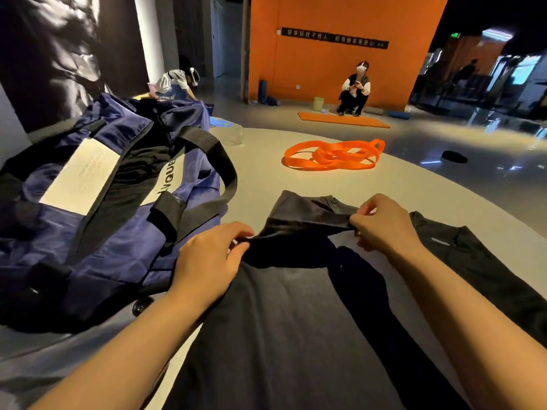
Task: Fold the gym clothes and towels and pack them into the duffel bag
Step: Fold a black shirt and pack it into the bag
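A black garment [284, 315] lies spread on the pale round table [414, 190] in front of me. Its far end is lifted and folded back. My left hand [210, 258] pinches the fold's left corner. My right hand [381, 226] pinches the right corner. A navy duffel bag [97, 220] with black straps and white patches sits at the left, its top open with dark cloth inside. A second black garment [479, 261] lies flat at the right.
Orange resistance bands [334, 155] lie coiled at the table's far side. A clear plastic bottle [232, 134] rests behind the bag. Beyond the table, a person crouches by an orange mat [343, 119], and another person bends over at the back left.
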Action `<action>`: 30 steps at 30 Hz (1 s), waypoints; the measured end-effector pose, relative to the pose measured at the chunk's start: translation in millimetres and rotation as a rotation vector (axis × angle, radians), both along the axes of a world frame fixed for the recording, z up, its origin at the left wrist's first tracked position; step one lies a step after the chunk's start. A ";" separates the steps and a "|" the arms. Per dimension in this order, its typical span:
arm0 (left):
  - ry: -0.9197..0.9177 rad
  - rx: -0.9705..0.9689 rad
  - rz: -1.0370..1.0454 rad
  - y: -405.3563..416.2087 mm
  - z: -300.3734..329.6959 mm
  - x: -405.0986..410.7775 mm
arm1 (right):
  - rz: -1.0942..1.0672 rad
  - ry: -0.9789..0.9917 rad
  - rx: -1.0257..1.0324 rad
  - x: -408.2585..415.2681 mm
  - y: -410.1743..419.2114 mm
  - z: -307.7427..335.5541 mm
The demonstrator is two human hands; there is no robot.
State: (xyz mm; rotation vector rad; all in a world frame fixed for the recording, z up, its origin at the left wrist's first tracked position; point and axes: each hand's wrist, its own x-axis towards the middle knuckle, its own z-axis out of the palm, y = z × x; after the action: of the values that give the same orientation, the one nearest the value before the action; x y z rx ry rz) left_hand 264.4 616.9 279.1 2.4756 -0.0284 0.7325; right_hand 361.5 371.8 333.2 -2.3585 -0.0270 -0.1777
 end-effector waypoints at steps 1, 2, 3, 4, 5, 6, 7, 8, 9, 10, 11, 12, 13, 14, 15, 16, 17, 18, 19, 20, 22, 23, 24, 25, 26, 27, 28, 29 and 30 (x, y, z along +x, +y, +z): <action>0.033 0.001 -0.022 0.0 0.0 -0.2 | 0.023 0.068 -0.089 -3.9 -4.0 -1.6; 0.072 0.030 -0.062 0.0 -0.3 -1.2 | 0.054 0.136 -0.191 -7.7 -6.3 -5.2; 0.102 0.087 -0.113 0.4 -0.5 -1.6 | 0.083 0.183 -0.281 -11.1 -7.1 -9.7; 0.116 0.154 -0.165 1.1 -1.0 -1.7 | 0.101 0.197 -0.356 -13.3 -7.1 -14.6; 0.125 0.202 -0.205 2.0 -0.8 -2.3 | 0.110 0.171 -0.418 -16.1 -5.9 -17.5; 0.135 0.226 -0.229 3.2 -0.6 -3.2 | 0.110 0.119 -0.474 -18.7 -4.1 -18.5; 0.151 0.235 -0.244 3.8 0.8 -4.5 | 0.113 0.054 -0.524 -19.9 -1.9 -18.8; 0.176 0.245 -0.263 4.5 1.6 -5.4 | 0.133 -0.015 -0.561 -20.5 1.3 -18.0; 0.216 0.268 -0.280 3.6 3.6 -5.9 | 0.168 -0.077 -0.575 -21.0 5.8 -17.8; 0.266 0.301 -0.294 3.0 5.0 -6.0 | 0.221 -0.134 -0.570 -21.4 12.1 -18.2; 0.329 0.338 -0.301 2.5 7.2 -5.7 | 0.287 -0.169 -0.566 -22.8 19.6 -20.1; 0.387 0.362 -0.308 2.7 9.5 -5.1 | 0.358 -0.166 -0.571 -24.5 27.2 -24.2; 0.436 0.365 -0.320 3.0 11.6 -4.8 | 0.424 -0.127 -0.585 -26.9 34.7 -31.1; 0.468 0.346 -0.335 3.7 13.0 -4.3 | 0.470 -0.057 -0.609 -30.3 40.8 -39.8; 0.484 0.308 -0.351 4.3 14.2 -4.3 | 0.486 0.017 -0.633 -33.7 44.7 -47.9; 0.493 0.261 -0.366 5.4 14.7 -3.9 | 0.479 0.061 -0.645 -36.0 46.0 -53.8; 0.500 0.216 -0.376 5.9 15.7 -3.7 | 0.467 0.075 -0.649 -36.5 46.2 -56.0; 0.511 0.175 -0.380 6.8 16.2 -3.7 | 0.464 0.079 -0.657 -36.6 46.1 -55.5; 0.520 0.131 -0.383 7.2 16.1 -3.0 | 0.471 0.087 -0.671 -37.2 45.7 -53.7; 0.514 0.073 -0.387 6.7 16.1 -3.0 | 0.483 0.102 -0.681 -37.6 45.1 -51.2; 0.470 -0.051 -0.395 4.6 16.3 -4.3 | 0.506 0.123 -0.629 -39.1 43.0 -44.3; 0.434 -0.105 -0.393 3.0 18.2 -4.5 | 0.500 0.107 -0.565 -39.4 39.4 -40.2; 0.395 -0.143 -0.378 1.8 20.6 -1.4 | 0.478 0.069 -0.497 -39.1 33.1 -35.7; 0.374 -0.151 -0.345 0.6 23.7 5.4 | 0.441 0.012 -0.461 -38.2 24.0 -30.1; 0.367 -0.115 -0.292 -1.9 27.0 15.1 | 0.396 -0.047 -0.466 -36.0 11.9 -25.0; 0.373 -0.050 -0.222 -6.1 30.7 26.1 | 0.338 -0.089 -0.479 -33.6 -2.4 -20.4; 0.380 0.007 -0.155 -11.9 33.7 39.0 | 0.268 -0.111 -0.459 -30.6 -19.0 -15.3; 0.394 0.032 -0.094 -18.0 36.1 52.5 | 0.188 -0.126 -0.379 -27.6 -36.8 -9.9; 0.417 0.030 -0.044 -24.7 37.7 66.8 | 0.097 -0.152 -0.258 -24.6 -56.3 -4.1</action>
State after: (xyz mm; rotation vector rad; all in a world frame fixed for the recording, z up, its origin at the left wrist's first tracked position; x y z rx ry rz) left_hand 331.2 592.3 316.7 2.5986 0.0607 0.1890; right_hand 336.8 315.5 329.1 -2.5883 -0.2511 -0.3220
